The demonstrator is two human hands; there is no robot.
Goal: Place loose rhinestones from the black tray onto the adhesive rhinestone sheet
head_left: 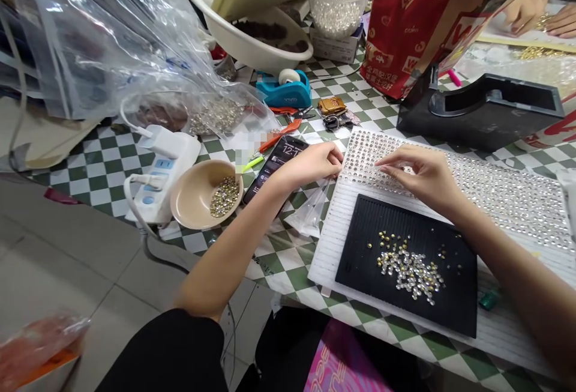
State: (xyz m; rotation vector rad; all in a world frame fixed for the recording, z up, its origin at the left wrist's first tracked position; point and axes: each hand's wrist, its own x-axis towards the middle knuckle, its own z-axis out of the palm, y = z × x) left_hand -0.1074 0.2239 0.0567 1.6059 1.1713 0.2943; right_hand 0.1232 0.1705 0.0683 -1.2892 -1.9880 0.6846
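Checkered table, grey floor; both hands' fingers loosely curled over rhinestone sheet.

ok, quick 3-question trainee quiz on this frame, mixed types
1. True or false: the left hand rests at the left edge of the white sheet of stuck-on stones.
2. Multiple choice: the loose stones nearest the person lie on
A. the black tray
B. the phone
C. the tape dispenser
3. Fill in: the beige bowl left of the phone holds a small pile of ____.

Key
1. True; the right hand is over the same sheet, fingers pinched at a row.
2. A
3. stones
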